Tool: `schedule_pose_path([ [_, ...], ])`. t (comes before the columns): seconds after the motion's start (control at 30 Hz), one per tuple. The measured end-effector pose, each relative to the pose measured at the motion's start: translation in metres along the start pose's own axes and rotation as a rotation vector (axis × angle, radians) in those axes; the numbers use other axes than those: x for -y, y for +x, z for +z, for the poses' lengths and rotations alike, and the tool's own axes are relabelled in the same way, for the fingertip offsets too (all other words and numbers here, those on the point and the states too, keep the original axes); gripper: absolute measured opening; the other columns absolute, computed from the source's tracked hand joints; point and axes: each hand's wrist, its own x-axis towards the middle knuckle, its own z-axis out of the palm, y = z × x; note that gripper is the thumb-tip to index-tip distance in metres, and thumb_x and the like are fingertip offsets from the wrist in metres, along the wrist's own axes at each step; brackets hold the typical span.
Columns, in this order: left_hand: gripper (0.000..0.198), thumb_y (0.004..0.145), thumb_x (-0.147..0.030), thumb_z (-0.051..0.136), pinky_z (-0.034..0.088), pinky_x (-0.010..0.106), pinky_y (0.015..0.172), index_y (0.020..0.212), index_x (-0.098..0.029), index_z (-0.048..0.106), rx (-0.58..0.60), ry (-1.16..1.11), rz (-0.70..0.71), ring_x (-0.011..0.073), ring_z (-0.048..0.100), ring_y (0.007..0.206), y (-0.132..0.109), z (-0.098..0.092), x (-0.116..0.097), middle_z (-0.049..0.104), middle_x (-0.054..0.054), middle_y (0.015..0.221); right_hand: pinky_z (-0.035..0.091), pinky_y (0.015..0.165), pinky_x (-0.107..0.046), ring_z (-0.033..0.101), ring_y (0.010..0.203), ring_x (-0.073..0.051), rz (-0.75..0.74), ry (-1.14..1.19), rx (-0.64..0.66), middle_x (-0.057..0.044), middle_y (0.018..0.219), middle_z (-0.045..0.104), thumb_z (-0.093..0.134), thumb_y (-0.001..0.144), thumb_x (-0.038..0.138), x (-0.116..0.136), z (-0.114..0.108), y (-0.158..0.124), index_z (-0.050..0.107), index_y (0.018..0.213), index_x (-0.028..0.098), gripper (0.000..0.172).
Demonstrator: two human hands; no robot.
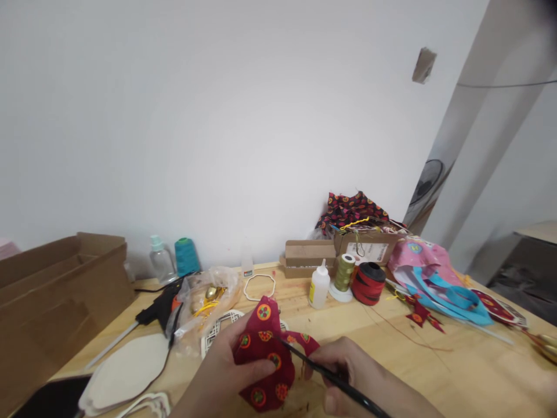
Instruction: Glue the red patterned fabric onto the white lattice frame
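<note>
My left hand grips a dark red patterned fabric piece, its thumb pressed on the front. Round orange and green motifs cover the cloth. In my right hand is a slim black pointed tool, whose tip touches the fabric near its upper middle. A narrow strip of the same cloth reaches right toward my right fingers; whether they pinch it I cannot tell. Behind the left hand lies a white lattice cut-out, partly hidden. A thin white scalloped frame rests farther back on the wooden table.
Left are a cardboard box, a black glue gun, white fan-shaped panels and a plastic bag. At the back stand a glue bottle, thread spools and a filled box. Pink cloth lies right.
</note>
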Motion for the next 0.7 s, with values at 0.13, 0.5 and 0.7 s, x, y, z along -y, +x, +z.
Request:
schedule_pose_path([
  [0.13,0.049,0.047,-0.015,0.076,0.052,0.027,0.061,0.094,-0.02,0.06,0.035,0.022,-0.028,0.0213,0.066,0.072,0.0024,-0.0044,0.0018,0.073,0.0,0.079,0.022,0.043,-0.018,0.029,0.05,-0.008,-0.013,-0.08,-0.033,0.004,0.059,0.041,0.058,0.068,0.055,0.0031,-0.0033,0.0023,0.061,0.087,0.013,0.046],
  [0.5,0.05,0.047,-0.015,0.075,0.052,0.028,0.059,0.095,-0.018,0.06,-0.036,-0.01,-0.022,0.0203,0.065,0.066,-0.0001,0.0011,0.0031,0.072,0.001,0.075,0.02,0.042,-0.018,0.029,0.05,-0.008,-0.052,-0.225,-0.112,0.005,0.053,0.035,0.06,0.067,0.051,0.0029,0.0025,0.0043,0.062,0.066,0.012,0.039],
  [0.7,0.062,0.044,-0.012,0.077,0.052,0.026,0.057,0.102,-0.018,0.056,-0.064,-0.026,-0.051,0.02,0.065,0.067,0.004,-0.0015,0.0056,0.072,0.001,0.075,0.017,0.039,-0.018,0.025,0.046,-0.005,-0.069,-0.22,-0.131,0.007,0.05,0.029,0.064,0.067,0.041,0.0062,0.0031,0.0086,0.063,0.065,0.01,0.031],
])
